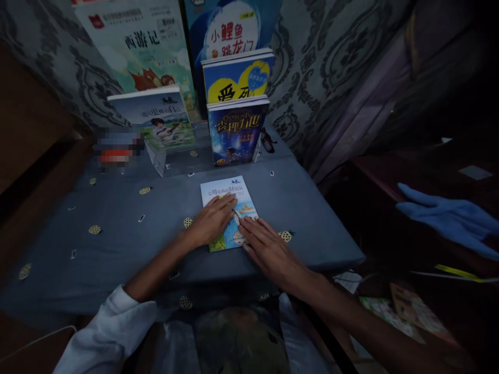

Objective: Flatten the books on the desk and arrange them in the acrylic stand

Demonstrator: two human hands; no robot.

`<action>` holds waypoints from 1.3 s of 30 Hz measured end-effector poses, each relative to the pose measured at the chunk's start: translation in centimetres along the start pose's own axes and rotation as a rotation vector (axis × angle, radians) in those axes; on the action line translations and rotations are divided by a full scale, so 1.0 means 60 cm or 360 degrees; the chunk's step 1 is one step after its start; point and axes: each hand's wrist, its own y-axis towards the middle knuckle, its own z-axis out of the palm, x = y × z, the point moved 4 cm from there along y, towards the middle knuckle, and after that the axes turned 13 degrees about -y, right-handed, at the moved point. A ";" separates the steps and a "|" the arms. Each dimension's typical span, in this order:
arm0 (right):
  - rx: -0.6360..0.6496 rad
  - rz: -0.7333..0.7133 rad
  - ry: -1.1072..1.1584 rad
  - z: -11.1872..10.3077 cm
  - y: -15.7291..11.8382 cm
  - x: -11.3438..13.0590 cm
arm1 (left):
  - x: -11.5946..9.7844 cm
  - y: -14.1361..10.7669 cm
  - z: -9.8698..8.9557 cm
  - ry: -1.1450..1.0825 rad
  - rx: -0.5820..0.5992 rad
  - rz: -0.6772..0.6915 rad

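Observation:
A thin paperback book [249, 209] with a light blue illustrated cover and Chinese title lies closed on the cloth-covered table [128, 249]. My left hand [214, 218] rests flat across the middle of its cover, fingers stretched out. Over the lower right part of the same cover lies my right hand [268, 249], its fingers extended and its palm beyond the book's edge. Both hands touch the book from above and hold nothing. Between them, part of the cover picture shows; the rest of it is hidden under the fingers.
Behind, a clear stand [171, 162] bears upright books, including a dark blue book [237, 135] and a landscape-covered book [163, 122]. Taller books [144, 57] lean at the wall. Sunglasses [267, 141] lie beside the stand. A blue glove [448, 213] is at right.

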 end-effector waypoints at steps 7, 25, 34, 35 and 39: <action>0.0046 0.0180 0.0060 -0.006 -0.044 -0.018 | -0.077 -0.042 0.037 0.0178 0.0130 0.0211; 0.0234 -0.0367 0.0131 0.003 -0.008 0.065 | -0.132 -0.211 0.071 0.0449 -0.0312 -0.0238; 0.0367 -0.0662 0.0254 0.013 0.085 0.053 | -0.128 -0.221 0.076 0.0336 -0.0484 -0.0381; 0.0375 -0.0687 0.0267 0.017 0.092 0.051 | -0.129 -0.220 0.075 0.0342 -0.0491 -0.0379; 0.0372 -0.0779 0.0297 0.038 0.117 0.043 | -0.128 -0.217 0.069 0.0382 -0.0506 -0.0374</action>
